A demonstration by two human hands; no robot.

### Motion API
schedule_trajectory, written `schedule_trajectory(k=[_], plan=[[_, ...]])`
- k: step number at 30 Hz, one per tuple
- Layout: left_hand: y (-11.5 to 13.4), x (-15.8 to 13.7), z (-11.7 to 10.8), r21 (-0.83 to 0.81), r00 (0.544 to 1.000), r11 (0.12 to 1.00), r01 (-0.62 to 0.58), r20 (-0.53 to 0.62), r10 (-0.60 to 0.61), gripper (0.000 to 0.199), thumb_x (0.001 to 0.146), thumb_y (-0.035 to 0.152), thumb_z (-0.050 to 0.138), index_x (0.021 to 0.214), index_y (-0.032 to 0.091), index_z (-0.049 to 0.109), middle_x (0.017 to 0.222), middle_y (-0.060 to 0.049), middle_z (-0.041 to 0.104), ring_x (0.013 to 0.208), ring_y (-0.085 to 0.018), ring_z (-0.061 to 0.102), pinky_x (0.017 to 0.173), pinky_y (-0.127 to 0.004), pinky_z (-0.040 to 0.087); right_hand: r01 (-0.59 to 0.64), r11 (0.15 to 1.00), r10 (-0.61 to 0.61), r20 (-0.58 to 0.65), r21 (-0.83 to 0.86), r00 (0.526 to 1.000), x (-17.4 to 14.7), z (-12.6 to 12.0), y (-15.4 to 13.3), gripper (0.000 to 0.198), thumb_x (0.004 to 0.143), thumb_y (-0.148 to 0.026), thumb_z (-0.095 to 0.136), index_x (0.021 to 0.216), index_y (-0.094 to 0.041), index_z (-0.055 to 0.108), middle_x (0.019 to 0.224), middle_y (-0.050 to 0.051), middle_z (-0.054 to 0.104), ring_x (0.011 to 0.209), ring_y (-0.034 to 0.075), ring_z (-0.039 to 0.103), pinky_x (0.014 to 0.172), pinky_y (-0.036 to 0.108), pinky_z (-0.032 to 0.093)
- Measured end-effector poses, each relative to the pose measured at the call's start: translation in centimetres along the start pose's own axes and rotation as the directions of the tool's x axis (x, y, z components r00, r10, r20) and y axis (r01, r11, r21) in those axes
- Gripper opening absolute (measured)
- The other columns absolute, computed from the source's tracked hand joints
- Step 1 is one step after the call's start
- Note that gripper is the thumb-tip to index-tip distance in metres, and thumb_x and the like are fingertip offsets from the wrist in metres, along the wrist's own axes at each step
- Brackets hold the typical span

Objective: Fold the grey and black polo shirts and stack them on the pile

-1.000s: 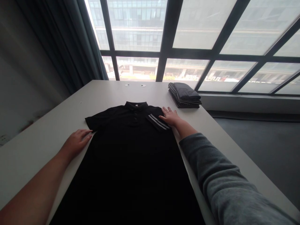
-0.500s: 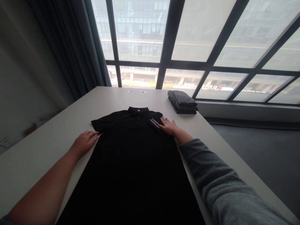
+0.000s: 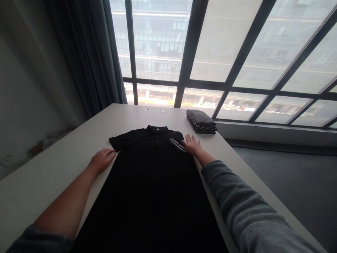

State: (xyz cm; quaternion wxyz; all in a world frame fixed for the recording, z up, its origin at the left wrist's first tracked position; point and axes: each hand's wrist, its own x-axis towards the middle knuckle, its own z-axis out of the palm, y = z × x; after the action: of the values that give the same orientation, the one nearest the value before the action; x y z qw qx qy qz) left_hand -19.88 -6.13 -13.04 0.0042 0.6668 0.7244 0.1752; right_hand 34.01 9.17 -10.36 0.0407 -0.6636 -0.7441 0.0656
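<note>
A black polo shirt (image 3: 155, 186) lies spread face up, collar at the far end, its lower part running out of view at the bottom. The sleeve on the right is folded inward over the chest, showing two pale stripes; the left sleeve points outward. At the lower corner of that left sleeve is my left hand (image 3: 102, 161), fingers and thumb closed together on the cloth edge. My right hand (image 3: 192, 144) lies flat with fingers spread, beside the folded sleeve and touching the shirt's right edge.
The shirt lies on a white table (image 3: 65, 158). A stack of folded dark and striped clothes (image 3: 201, 122) sits near its far right edge. Beyond are large framed windows (image 3: 210, 45), with a dark curtain (image 3: 89, 52) at left. Two small white discs (image 3: 162, 111) lie near the back edge.
My right hand has slid outward off the folded sleeve, uncovering more of its stripes. My left hand stays by the left sleeve. The whole view has shifted slightly.
</note>
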Motion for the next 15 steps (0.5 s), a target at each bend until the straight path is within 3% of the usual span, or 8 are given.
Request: schedule_trajectory(k=[4, 10, 13, 15], plan=[[1.6, 1.8, -1.0, 0.009, 0.980, 0.980, 0.200, 0.021, -0.200, 0.055, 0.100, 0.052, 0.037, 0.133, 0.022, 0.068, 0.140, -0.011, 0.069, 0.127, -0.029, 0.064, 0.109, -0.039, 0.050, 0.019, 0.991, -0.004, -0.113, 0.130, 0.994, -3.3, 0.3, 2.2, 0.072, 0.109, -0.060, 0.017, 0.168, -0.020, 0.031, 0.177, 0.014, 0.018, 0.165, 0.038, 0.011, 0.125, 0.070, 0.022], [3.5, 8.3, -0.4, 0.176, 0.881, 0.866, 0.467, -0.008, -0.474, 0.071, 0.095, 0.061, 0.040, 0.133, 0.008, 0.067, 0.139, -0.035, 0.061, 0.130, -0.052, 0.058, 0.099, -0.068, 0.049, 0.200, 0.952, -0.129, -0.290, 0.231, 0.948, -7.4, 2.3, 5.5, 0.070, 0.107, -0.059, 0.029, 0.156, -0.014, 0.054, 0.174, 0.018, 0.028, 0.164, 0.039, 0.010, 0.128, 0.065, 0.024], [4.4, 10.7, 0.1, 0.217, 0.879, 0.860, 0.462, 0.018, -0.477, 0.070, 0.089, 0.055, 0.050, 0.138, 0.008, 0.065, 0.140, -0.037, 0.060, 0.129, -0.054, 0.059, 0.096, -0.071, 0.049, 0.251, 0.934, -0.163, -0.318, 0.255, 0.934, -7.6, 2.4, 5.9, 0.069, 0.106, -0.059, 0.031, 0.150, -0.015, 0.060, 0.171, 0.017, 0.034, 0.164, 0.038, 0.014, 0.130, 0.062, 0.023], [4.8, 11.7, -0.1, 0.223, 0.924, 0.907, 0.356, 0.058, -0.377, 0.072, 0.086, 0.051, 0.053, 0.140, 0.005, 0.063, 0.137, -0.038, 0.062, 0.123, -0.053, 0.063, 0.094, -0.071, 0.050, 0.254, 0.925, -0.154, -0.335, 0.281, 0.930, -7.4, 2.1, 5.8, 0.068, 0.107, -0.058, 0.029, 0.148, -0.016, 0.063, 0.169, 0.016, 0.038, 0.163, 0.037, 0.017, 0.130, 0.062, 0.023]])
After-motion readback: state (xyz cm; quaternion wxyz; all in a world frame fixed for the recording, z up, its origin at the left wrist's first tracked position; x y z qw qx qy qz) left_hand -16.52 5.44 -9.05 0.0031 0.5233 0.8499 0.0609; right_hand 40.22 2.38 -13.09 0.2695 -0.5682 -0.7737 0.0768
